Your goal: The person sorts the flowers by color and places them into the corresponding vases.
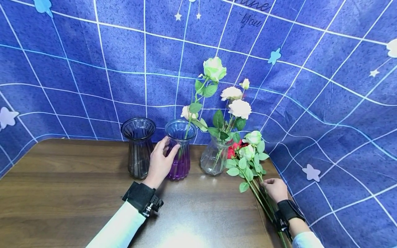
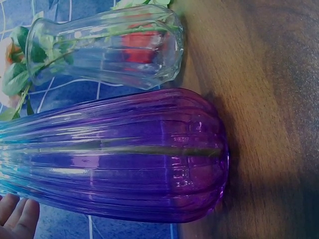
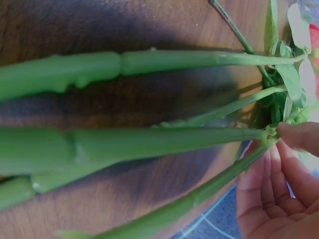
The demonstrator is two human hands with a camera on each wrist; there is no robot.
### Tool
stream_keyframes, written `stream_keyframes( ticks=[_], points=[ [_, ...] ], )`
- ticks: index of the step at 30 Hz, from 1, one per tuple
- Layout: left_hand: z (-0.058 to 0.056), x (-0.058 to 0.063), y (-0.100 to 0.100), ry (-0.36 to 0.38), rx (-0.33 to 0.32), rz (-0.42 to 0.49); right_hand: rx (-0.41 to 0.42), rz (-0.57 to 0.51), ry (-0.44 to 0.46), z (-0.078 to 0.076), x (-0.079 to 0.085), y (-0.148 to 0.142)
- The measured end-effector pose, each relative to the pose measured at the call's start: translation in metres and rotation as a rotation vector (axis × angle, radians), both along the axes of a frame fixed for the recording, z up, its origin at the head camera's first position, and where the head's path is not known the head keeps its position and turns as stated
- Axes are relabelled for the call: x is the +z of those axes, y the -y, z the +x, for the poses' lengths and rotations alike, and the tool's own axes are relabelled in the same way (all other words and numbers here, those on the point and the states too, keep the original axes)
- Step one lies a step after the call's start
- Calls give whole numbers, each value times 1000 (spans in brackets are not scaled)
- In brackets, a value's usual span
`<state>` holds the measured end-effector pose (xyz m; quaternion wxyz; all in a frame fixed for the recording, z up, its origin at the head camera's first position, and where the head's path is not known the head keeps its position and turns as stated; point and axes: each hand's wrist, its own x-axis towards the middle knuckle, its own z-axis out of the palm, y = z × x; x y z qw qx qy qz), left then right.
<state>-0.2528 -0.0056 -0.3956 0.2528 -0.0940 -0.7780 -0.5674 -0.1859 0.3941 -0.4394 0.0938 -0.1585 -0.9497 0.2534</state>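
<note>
A blue-to-purple ribbed glass vase [image 1: 179, 162] stands upright with one rose stem inside, topped by a pale green-white rose [image 1: 214, 69]. My left hand [image 1: 162, 159] is at the left of its neck, fingers loosely spread; in the left wrist view the fingertips [image 2: 31, 215] show by the glass. At the right, thumb and fingers of my right hand [image 1: 276, 188] pinch a green stem [image 3: 239, 167] just below its leaves. That stem is among several rose stems lying at the table's right edge, with green-white roses [image 1: 247, 152] and red blooms [image 1: 233, 151] at their heads.
A dark grey glass vase [image 1: 138, 158] stands left of the purple one. To the right, a clear glass vase [image 1: 211, 162] holds pale pink roses [image 1: 240, 109]. The brown wooden table [image 1: 77, 193] meets a blue patterned cloth [image 1: 77, 86] behind and at the right.
</note>
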Motion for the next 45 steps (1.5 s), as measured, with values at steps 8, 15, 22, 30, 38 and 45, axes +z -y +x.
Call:
stream_keyframes(
  ticks=[8,15,22,30,38,45],
  points=[
    [1,-1,-1,10,5,3,30,4,-15,0,5,1],
    [0,0,-1,7,7,-3,6,-7,-52,1,21,4],
    [0,0,0,30,-2,-4,-45,-14,-133,3,40,6],
    [-1,0,-1,26,7,-6,-119,-47,-288,3,75,7],
    [-1,1,-1,28,11,-16,-156,-185,-387,4,108,11],
    [-1,1,0,47,6,-23,-147,-282,-451,3,135,26]
  ],
)
